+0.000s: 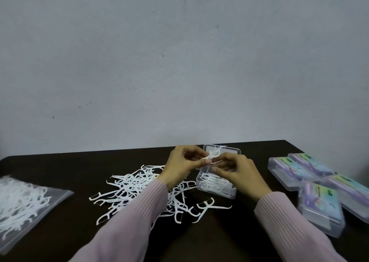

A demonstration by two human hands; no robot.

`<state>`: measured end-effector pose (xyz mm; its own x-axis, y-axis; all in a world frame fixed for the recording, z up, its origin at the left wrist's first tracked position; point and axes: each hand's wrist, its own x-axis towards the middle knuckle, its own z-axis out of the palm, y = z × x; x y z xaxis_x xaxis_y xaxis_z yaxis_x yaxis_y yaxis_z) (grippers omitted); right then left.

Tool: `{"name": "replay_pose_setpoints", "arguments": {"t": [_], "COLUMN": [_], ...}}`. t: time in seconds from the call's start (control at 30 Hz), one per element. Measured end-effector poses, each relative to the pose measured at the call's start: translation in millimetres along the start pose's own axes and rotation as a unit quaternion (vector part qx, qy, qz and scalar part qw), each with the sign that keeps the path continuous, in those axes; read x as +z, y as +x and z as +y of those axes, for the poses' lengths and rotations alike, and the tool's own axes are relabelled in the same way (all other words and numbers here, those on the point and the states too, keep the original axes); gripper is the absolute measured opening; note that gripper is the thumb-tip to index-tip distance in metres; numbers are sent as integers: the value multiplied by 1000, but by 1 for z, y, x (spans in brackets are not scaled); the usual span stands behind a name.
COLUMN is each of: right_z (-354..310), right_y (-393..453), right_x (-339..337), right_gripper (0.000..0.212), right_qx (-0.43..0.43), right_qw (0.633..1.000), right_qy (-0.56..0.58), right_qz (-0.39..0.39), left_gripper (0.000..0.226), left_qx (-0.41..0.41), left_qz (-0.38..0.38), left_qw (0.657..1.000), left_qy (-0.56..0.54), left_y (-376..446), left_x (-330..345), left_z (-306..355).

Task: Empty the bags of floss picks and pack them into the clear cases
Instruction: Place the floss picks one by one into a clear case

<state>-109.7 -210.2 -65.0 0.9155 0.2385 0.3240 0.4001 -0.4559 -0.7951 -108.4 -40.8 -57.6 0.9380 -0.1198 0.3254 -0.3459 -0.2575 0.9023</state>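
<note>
Head view: both hands, left (184, 165) and right (235, 169), pinch a few picks (213, 155) in curled fingers above the open case (217, 188), near the counter's (249, 231) far edge; the pile (139, 188) lies mid-counter, a bag (24, 200) at the left edge. The tangled picks could snag and spill beside the case. Labels on the closed cases (319, 202) at the right edge are blurred, unreadable.

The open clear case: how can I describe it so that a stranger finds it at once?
On the dark table, look at the far edge near the middle, just behind the two hands, right of the loose pile of floss picks. The open clear case stands there, lid up, with white picks inside. The closed cases at the right carry coloured labels.
</note>
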Motion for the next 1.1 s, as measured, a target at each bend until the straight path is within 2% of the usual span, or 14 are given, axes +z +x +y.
{"name": "replay_pose_setpoints", "arguments": {"t": [0.1,0.33,0.5,0.7,0.83,1.0,1.1], "right_z": [-1,0,-1,3,8,8,6], "right_y": [-1,-1,-1,3,3,-2,-4], "right_x": [2,-2,-6,-10,-13,-9,-7], "right_gripper": [16,5,10,6,5,11,13], "right_qx": [15,25,10,31,43,40,27], "right_qw": [999,998,995,984,984,980,971], "right_qy": [42,53,67,77,-13,-149,-210], "right_qz": [9,36,72,159,173,127,108], "left_gripper": [12,15,17,11,13,21,29], "left_qx": [0,-10,-26,-13,22,37,24], "left_qz": [-7,-14,4,16,3,-39,-38], "left_qw": [1000,1000,1000,999,992,976,977], "left_qy": [-5,-7,-8,40,121,211,210], "left_y": [-1,-1,-2,-2,-2,0,0], "left_x": [0,0,-8,-12,2,18,16], "left_z": [-1,-2,-6,-10,-9,-14,-17]}}
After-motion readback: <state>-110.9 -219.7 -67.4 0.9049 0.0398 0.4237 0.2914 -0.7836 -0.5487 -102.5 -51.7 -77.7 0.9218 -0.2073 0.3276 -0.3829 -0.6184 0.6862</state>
